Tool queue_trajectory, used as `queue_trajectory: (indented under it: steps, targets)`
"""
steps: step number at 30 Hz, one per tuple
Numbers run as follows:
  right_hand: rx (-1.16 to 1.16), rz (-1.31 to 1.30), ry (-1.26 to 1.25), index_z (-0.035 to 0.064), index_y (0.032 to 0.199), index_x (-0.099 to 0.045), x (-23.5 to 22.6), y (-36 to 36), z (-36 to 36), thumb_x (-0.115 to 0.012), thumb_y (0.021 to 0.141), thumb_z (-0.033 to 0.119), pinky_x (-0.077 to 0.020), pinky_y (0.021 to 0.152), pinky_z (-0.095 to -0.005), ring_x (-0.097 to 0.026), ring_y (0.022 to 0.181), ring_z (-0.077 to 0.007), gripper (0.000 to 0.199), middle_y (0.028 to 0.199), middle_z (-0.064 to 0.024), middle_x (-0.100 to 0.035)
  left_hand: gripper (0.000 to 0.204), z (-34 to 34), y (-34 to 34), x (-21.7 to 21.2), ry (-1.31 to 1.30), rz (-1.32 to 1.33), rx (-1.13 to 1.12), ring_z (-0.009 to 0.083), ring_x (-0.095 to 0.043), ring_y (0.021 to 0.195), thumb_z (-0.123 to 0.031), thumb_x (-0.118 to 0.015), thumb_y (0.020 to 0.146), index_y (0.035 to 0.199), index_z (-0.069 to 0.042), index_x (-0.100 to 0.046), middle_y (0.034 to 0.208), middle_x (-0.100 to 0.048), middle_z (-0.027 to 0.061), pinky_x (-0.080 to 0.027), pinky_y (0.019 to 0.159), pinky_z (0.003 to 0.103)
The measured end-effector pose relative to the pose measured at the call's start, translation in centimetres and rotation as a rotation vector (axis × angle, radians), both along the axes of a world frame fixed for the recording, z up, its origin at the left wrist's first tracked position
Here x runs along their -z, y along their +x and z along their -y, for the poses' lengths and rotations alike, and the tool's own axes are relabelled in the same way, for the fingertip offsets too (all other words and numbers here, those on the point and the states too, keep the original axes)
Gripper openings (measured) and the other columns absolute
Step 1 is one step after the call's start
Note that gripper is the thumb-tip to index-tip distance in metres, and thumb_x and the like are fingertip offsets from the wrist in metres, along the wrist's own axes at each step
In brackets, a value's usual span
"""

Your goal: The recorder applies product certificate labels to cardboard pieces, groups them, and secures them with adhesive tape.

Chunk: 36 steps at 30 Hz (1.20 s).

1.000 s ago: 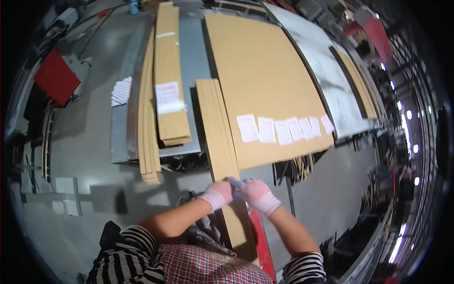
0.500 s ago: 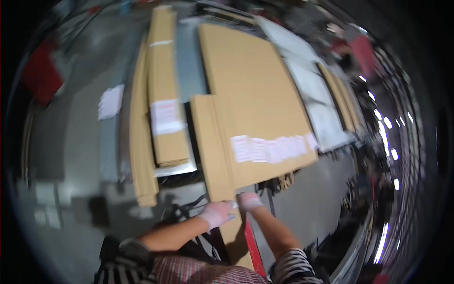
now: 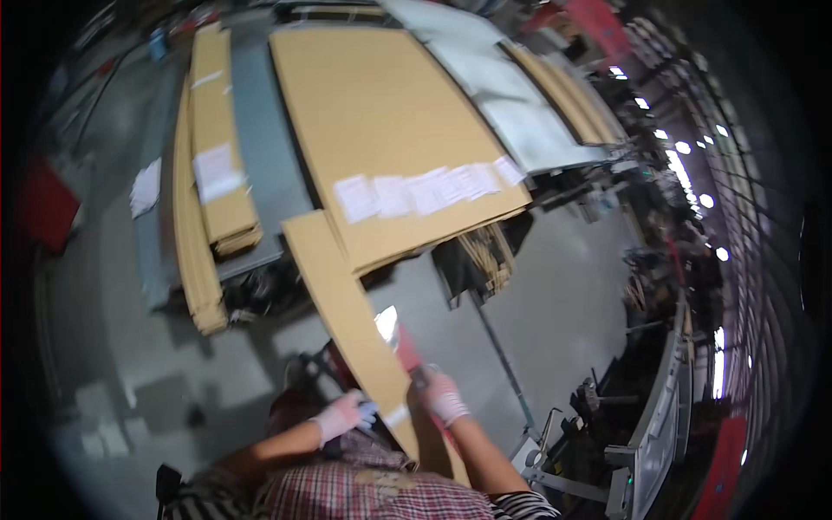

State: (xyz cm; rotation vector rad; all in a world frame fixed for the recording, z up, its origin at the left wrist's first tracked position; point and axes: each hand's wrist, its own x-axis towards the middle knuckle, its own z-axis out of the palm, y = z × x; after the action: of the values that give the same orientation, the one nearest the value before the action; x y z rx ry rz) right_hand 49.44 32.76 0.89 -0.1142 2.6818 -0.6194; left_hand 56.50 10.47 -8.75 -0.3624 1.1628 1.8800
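The person holds a long narrow cardboard strip [image 3: 351, 321] by its near end; it runs from the lap up toward 11 o'clock, and its far end lies against the corner of a large flat cardboard sheet [image 3: 381, 130] stacked on the desk [image 3: 260, 173].

Left hand [image 3: 340, 418], in a pale glove, sits at the strip's left edge near the lower end — grip closed on that edge, as far as the blur allows. Right hand [image 3: 442, 399], also gloved, is closed around a red-handled tool [image 3: 400, 342] whose bright blade shows just right of the strip at mid-length; whether the blade touches the cardboard I cannot tell.

White paper labels [image 3: 425, 189] line the near edge of the large sheet. At 10 o'clock lies a second stack of narrow cardboard lengths [image 3: 218, 165], with more strips [image 3: 192, 251] set on edge just beside it.

Judgement: the step in hand appears to be cutting or trimming along the strip's right edge. The next move calls for a steady left-hand hold — fingers kept off the blade's line — and a straight draw of the tool along the edge.
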Motion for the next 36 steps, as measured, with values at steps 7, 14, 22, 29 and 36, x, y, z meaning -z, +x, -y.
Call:
queue_trajectory:
  steps: [7,14,22,29,36]
  targets:
    - [0.007,-0.094,-0.175,0.0043,0.112,-0.063,2.6,-7.7,4.4,-0.058,0.094,0.021,-0.0492,0.084,-0.0451,-0.06,0.096,-0.0462,0.025,0.099,-0.0249,-0.066,0.055,3.5,-7.4,0.0,-0.389,-0.23,-0.505,0.0257,-0.064,0.1,-0.015,-0.076,0.086,0.13,0.001,-0.047,0.122,-0.06,0.018,-0.058,0.076,0.035]
    - [0.18,-0.029,-0.278,0.002,0.12,-0.06,6.9,-11.6,0.0,-0.059,0.093,0.005,-0.0507,0.079,-0.0309,-0.063,0.09,-0.0161,0.027,0.1,-0.0161,-0.067,0.047,2.7,-7.1,0.1,-0.311,-0.273,-0.533,0.0167,-0.06,0.083,-0.012,-0.08,0.082,0.117,-0.003,-0.05,0.101,-0.062,0.0103,-0.055,0.07,0.031]
    - [-0.965,0.08,0.012,0.0155,0.143,-0.036,-13.5,-11.0,14.0,-0.058,0.087,0.005,-0.0523,0.069,-0.0444,-0.066,0.08,-0.036,0.061,0.08,-0.0195,-0.063,0.029,7.0,-10.6,-8.8,-0.573,-0.706,-0.267,0.0124,-0.066,0.073,-0.016,-0.08,0.078,0.093,-0.004,-0.059,0.08,-0.069,0.0047,-0.054,0.067,0.03]
    - [-0.977,0.22,0.163,0.0097,0.113,-0.063,-6.1,-24.6,8.9,-0.067,0.086,0.018,-0.0532,0.079,-0.0447,-0.066,0.085,-0.0379,0.028,0.1,-0.0144,-0.068,0.019,9.6,-11.8,-6.0,-0.109,-0.202,-0.35,0.0155,-0.068,0.069,-0.021,-0.065,0.096,0.089,-0.004,-0.059,0.078,-0.066,0.0077,-0.057,0.063,0.026]
    - [-0.268,-0.269,-0.183,-0.0008,0.134,-0.047,-4.1,-17.3,7.2,-0.071,0.085,0.026,-0.0371,0.107,-0.0487,-0.043,0.126,-0.0451,0.061,0.137,-0.0276,-0.044,0.024,8.9,-11.4,3.1,-0.066,-0.267,-0.416,0.0077,-0.057,0.068,-0.023,-0.078,0.084,0.09,-0.005,-0.063,0.078,-0.062,0.0005,-0.051,0.065,0.026]
